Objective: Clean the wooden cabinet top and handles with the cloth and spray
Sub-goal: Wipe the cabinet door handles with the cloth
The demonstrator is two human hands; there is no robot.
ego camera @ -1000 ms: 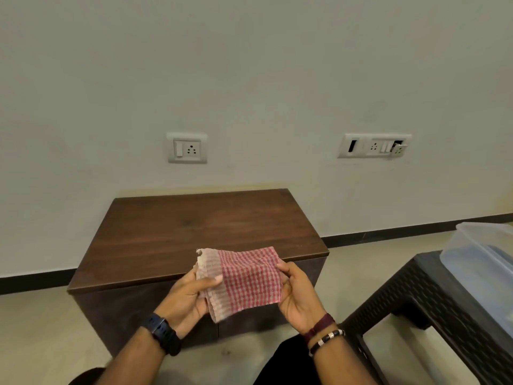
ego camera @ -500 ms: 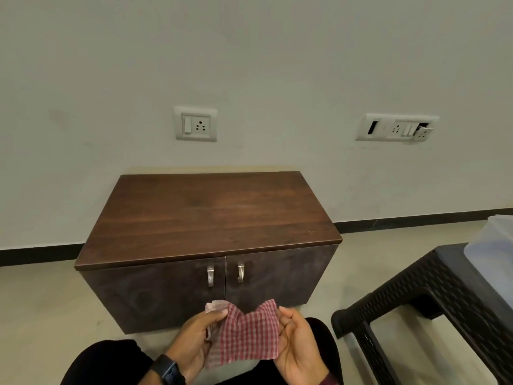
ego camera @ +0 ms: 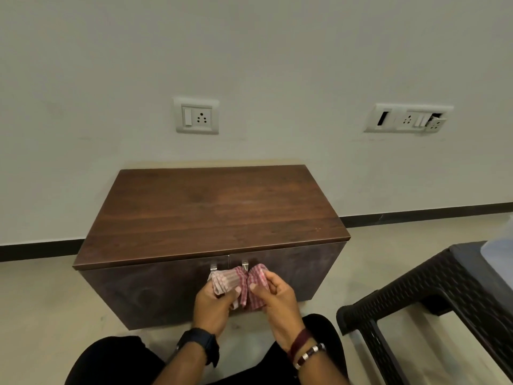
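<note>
A low wooden cabinet (ego camera: 211, 212) stands against the wall, its brown top bare. Two small metal handles sit at the middle of its dark doors: the left handle (ego camera: 213, 266) and the right handle (ego camera: 244, 264), both partly covered. A red-and-white checked cloth (ego camera: 240, 284) is bunched right in front of the handles. My left hand (ego camera: 213, 304) grips its left end and my right hand (ego camera: 273, 297) pinches its right end. No spray bottle is in view.
A black woven-pattern plastic stool (ego camera: 433, 298) stands at the right, with a clear plastic container (ego camera: 499, 251) at its far edge. Two socket plates (ego camera: 196, 115) (ego camera: 408, 118) are on the wall. My dark-clothed knees (ego camera: 111, 359) are close to the cabinet front.
My view has dropped lower and closer to the cabinet front. Both hands have carried the cloth forward and up to the door handles and bunched it together there.
</note>
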